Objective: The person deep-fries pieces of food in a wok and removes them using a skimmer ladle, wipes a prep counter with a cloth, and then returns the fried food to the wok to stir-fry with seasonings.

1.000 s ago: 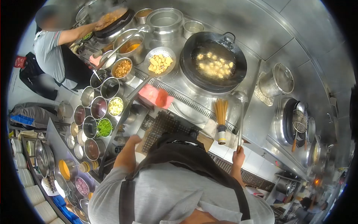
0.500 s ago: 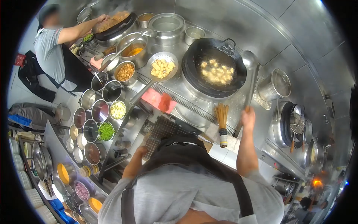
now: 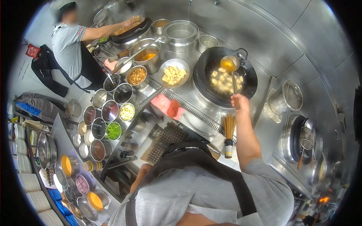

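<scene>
Right grip [image 3: 240,101]: clasped around the handle of the long metal ladle [image 3: 234,81], forearm extended forward. Left grip [image 3: 143,170]: low beside the torso, state indeterminable. The ladle's bowl is over the round black wok [image 3: 203,67] on the stainless-steel tabletop [image 3: 263,100], beside panelled steel walls [image 3: 267,39].

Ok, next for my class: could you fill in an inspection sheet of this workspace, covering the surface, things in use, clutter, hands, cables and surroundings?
Surface: metal counter bearing pots and a wok.
Things in use: ladle over the wok, yellow liquid in its bowl; golden food pieces in the wok.
Clutter: strainer holding more pieces; bristle brush at the counter's edge; metal containers crowded at left.
Hands: right hand, fingers closed round the ladle's handle; left hand partly hidden, grip unclear.
Cables: nothing seen for certain.
Surroundings: another person reaching over a second wok; orange glow at lower right.
</scene>
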Available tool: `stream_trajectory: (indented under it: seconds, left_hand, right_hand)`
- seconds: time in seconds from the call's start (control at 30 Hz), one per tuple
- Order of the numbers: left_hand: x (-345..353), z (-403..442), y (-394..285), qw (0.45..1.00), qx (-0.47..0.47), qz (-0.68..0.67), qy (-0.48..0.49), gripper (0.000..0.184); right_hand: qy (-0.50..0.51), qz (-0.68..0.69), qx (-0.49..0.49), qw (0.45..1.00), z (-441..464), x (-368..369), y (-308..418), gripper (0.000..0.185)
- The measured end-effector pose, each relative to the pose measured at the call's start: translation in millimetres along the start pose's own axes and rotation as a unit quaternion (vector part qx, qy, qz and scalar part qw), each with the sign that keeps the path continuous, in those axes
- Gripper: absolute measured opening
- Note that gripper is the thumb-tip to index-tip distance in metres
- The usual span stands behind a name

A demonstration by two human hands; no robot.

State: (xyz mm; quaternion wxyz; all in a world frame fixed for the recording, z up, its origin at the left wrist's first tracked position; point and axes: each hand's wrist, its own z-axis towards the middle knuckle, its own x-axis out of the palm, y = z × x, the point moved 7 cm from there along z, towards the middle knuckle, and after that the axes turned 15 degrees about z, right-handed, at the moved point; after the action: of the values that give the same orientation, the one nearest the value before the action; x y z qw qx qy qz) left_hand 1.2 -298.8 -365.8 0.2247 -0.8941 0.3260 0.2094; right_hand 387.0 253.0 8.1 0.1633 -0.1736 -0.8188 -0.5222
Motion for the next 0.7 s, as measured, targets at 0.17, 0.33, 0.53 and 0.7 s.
stream_trajectory:
  seconds: [0.17,0.33,0.53,0.7]
  left_hand:
    - [-20,10,-80,0.952,0.276,-0.007,-0.131,0.025]
    - [-60,8,-77,0.972,0.167,0.146,-0.080,0.028]
    - [-60,26,-100,0.895,0.246,0.349,-0.132,0.024]
    - [-38,66,-83,0.926,0.210,0.310,-0.037,0.020]
  right_hand:
    - [-0.014,0.139,0.018,0.990,-12,22,23,0.007]
    - [0.013,0.205,0.011,0.979,-12,14,52,0.006]
    - [-0.005,0.257,-0.107,0.960,-49,-19,123,0.010]
    - [-0.077,0.221,-0.195,0.953,-78,-69,175,0.010]
